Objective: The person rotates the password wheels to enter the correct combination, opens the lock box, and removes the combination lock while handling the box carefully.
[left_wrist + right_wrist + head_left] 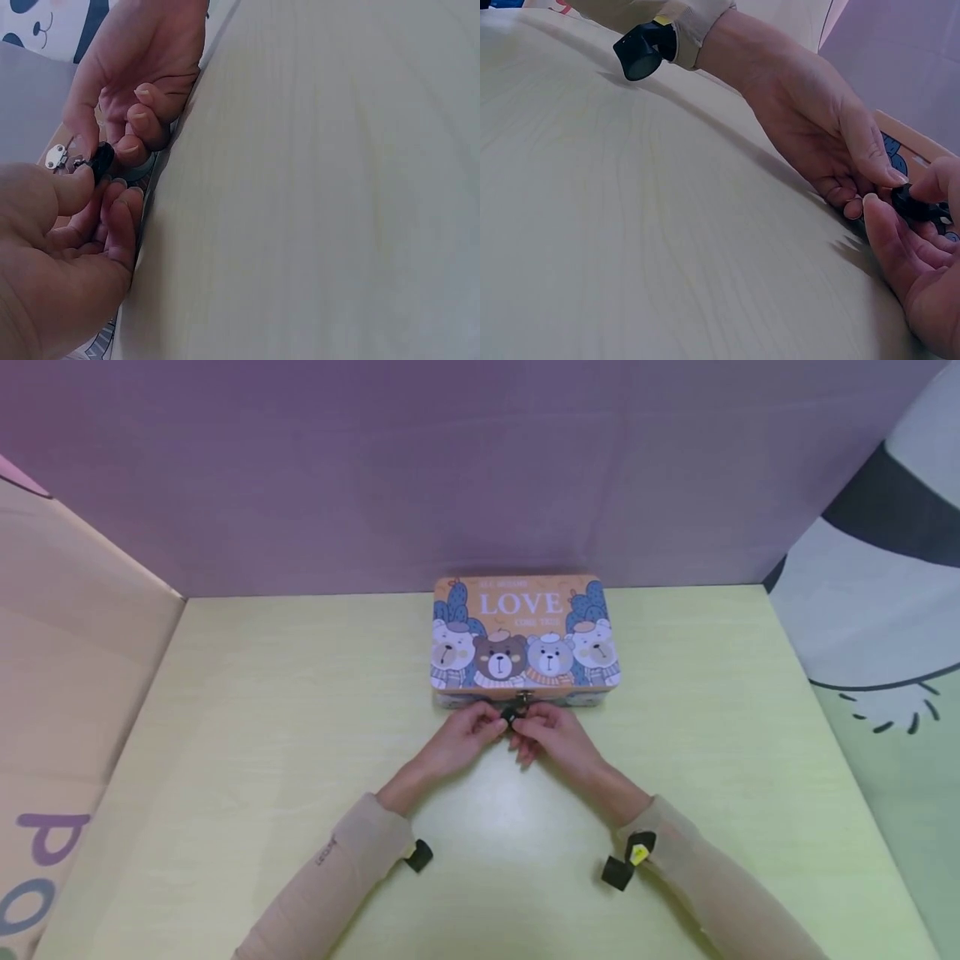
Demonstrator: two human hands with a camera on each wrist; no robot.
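Observation:
A small black padlock-like object [511, 716] is at the front of a tin box [525, 635] printed with bears and "LOVE", just below its metal clasp [523, 697]. The left hand [461, 742] pinches the black object from the left, the right hand [561, 742] from the right. In the left wrist view both thumbs meet at the black object [102, 159], close to the silver clasp [56, 157]. The right wrist view has the black object [910, 202] between the fingertips of both hands; its far side is hidden by fingers. The box lid is down.
The box stands on a pale wood-grain table [262, 710], near its back edge, before a purple wall panel [450, 477]. Printed side panels stand left and right. Black wrist cameras [618, 872] are strapped at both sleeves.

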